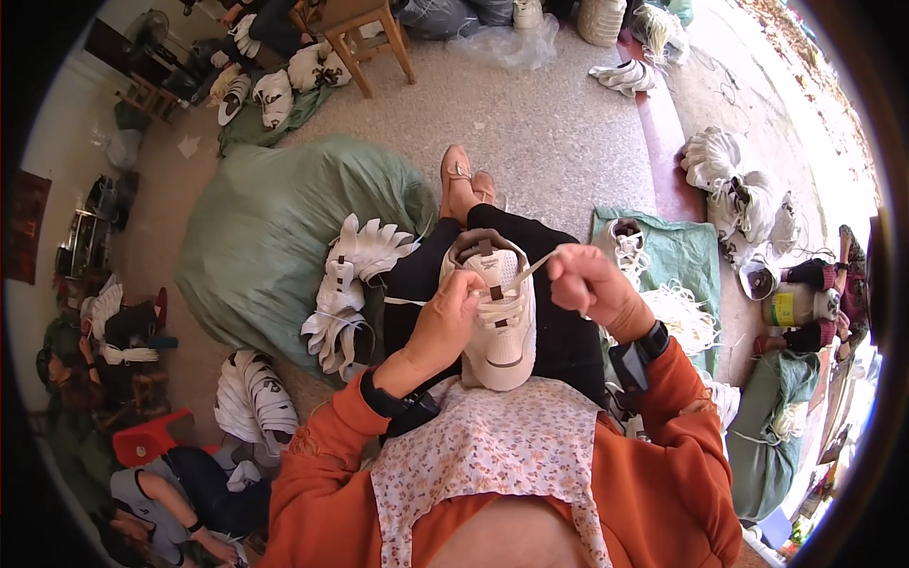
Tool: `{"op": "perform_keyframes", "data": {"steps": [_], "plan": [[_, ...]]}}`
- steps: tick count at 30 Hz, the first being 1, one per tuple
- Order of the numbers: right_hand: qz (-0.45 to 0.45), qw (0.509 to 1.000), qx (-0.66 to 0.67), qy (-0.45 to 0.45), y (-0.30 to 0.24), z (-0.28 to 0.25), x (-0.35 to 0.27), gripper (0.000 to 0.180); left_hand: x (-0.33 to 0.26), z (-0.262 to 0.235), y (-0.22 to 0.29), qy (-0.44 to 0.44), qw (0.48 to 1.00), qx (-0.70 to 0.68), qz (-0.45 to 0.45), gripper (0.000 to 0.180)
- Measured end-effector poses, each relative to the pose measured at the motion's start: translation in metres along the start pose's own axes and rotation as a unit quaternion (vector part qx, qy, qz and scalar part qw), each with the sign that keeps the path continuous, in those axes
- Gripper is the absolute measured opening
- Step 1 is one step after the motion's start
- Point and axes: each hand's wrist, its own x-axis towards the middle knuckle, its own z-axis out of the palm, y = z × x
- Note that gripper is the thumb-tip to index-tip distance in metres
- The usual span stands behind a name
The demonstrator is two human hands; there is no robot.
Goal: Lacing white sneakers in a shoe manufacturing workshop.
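Observation:
A white sneaker [509, 348] with brown patches and a dark lining lies on my lap, its toe toward me. A pale shoelace [528, 274] runs from its lacing up to my right hand [597, 292], which pinches it to the right of the shoe. My left hand [443, 320] is closed at the left eyelet edge, thumb and finger pinched on the lace there. A stretch of lace sticks out to the left of that hand, over my dark trousers. The fingertips partly hide the upper lacing.
Stacked white shoe uppers [339, 293] lie at my left against a big green sack [294, 227]. On my right, a green cloth [677, 248] holds a bundle of white laces [684, 317] and another shoe [625, 244]. A wooden stool [365, 38] stands ahead. Other people sit at both sides.

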Motion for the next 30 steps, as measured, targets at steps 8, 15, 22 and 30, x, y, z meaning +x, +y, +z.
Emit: {"op": "perform_keyframes", "data": {"steps": [8, 15, 22, 30], "plan": [[-0.284, 0.937, 0.136, 0.149, -0.038, -0.043, -0.064, 0.033, -0.004, -0.03, 0.013, -0.005, 0.999, 0.013, -0.049, 0.026], [-0.387, 0.873, 0.295, 0.03, -0.053, -0.103, -0.12, 0.026, 0.021, -0.023, -0.001, -0.007, 0.992, 0.106, 0.068, 0.051], [-0.364, 0.81, 0.356, 0.29, -0.039, -0.193, -0.167, 0.024, 0.032, -0.019, -0.006, -0.052, 0.993, 0.101, -0.016, 0.06], [-0.352, 0.733, 0.362, 0.456, 0.018, -0.28, -0.185, 0.029, 0.048, -0.026, 0.007, -0.168, 0.981, 0.098, -0.017, 0.082]]}}
